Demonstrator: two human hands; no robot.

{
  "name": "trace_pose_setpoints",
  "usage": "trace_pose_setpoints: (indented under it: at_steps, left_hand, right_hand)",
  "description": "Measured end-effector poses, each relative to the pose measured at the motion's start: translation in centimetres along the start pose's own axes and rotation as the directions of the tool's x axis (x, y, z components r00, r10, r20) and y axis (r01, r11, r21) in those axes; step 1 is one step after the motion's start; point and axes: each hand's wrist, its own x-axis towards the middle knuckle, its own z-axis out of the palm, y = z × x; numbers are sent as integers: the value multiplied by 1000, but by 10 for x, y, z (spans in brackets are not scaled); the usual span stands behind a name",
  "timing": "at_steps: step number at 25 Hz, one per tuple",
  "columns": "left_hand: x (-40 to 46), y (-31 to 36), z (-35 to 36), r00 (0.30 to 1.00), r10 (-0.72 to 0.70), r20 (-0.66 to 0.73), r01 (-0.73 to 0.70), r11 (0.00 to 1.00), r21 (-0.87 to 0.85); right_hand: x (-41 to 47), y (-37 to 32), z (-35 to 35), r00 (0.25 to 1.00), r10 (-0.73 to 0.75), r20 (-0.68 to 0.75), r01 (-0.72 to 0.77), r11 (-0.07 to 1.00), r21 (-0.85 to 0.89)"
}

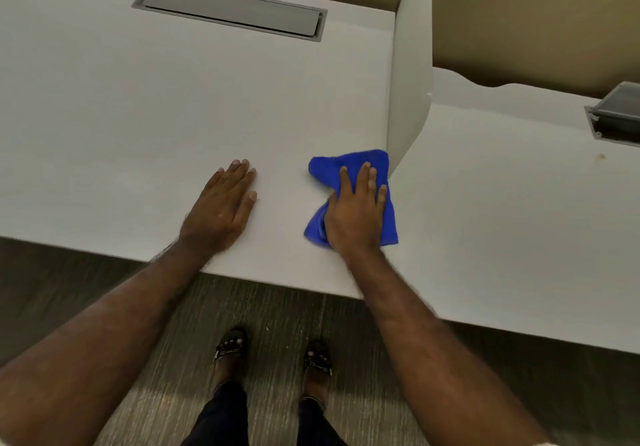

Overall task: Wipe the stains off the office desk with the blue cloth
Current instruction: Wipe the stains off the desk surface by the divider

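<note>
A crumpled blue cloth (330, 167) lies on the white office desk (138, 116), close to its right end and beside the white divider panel. My right hand (353, 210) presses flat on top of the cloth, fingers spread forward, covering its middle. My left hand (221, 206) rests palm down on the bare desk about a hand's width to the left of the cloth, holding nothing. I can make out no stains near the cloth on this desk.
A white divider panel (410, 74) stands upright right of the cloth. Beyond it a second white desk (502, 220) carries a small brownish spot (602, 156) and a grey cable box (618, 116). A grey cable hatch (230, 9) sits at the back. The desk's front edge (277, 281) is near my wrists.
</note>
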Motion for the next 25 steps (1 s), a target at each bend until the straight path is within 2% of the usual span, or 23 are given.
trace_pose_setpoints:
  at_steps: [4, 7, 9, 12, 15, 18, 21, 23, 25]
  left_hand:
    - [1, 1, -2, 1000, 4, 2, -4, 1000, -7]
    - [0, 1, -2, 1000, 9, -18, -9, 1000, -6]
    - [0, 1, -2, 999, 22, -26, -22, 1000, -11]
    - [1, 1, -1, 998, 22, -50, -23, 1000, -15]
    - [2, 0, 1, 998, 34, -57, -34, 999, -6]
    - [3, -2, 2, 998, 29, -55, -30, 999, -14]
    - [2, -1, 2, 999, 19, -43, -20, 1000, -17]
    - [2, 0, 2, 999, 28, -43, -29, 999, -22]
    - [3, -1, 2, 999, 28, -45, -29, 999, -15]
  right_hand:
    - [-108, 11, 13, 994, -95, 49, 96, 995, -25]
    - [-127, 15, 20, 982, -173, 79, 178, 982, -58]
    - [-95, 14, 16, 962, -264, 76, 269, 960, -76]
    - [1, 8, 8, 927, -370, 60, 374, 924, -83]
    - [101, -2, -9, 937, -336, 95, 342, 937, -69]
    - [131, -13, -10, 943, -322, 91, 329, 941, -83]
    - [84, -16, -1, 896, -437, 77, 441, 896, -44]
    - [28, -11, 7, 843, -533, 78, 534, 846, 5]
    - [-37, 0, 13, 825, -560, 77, 560, 828, 21]
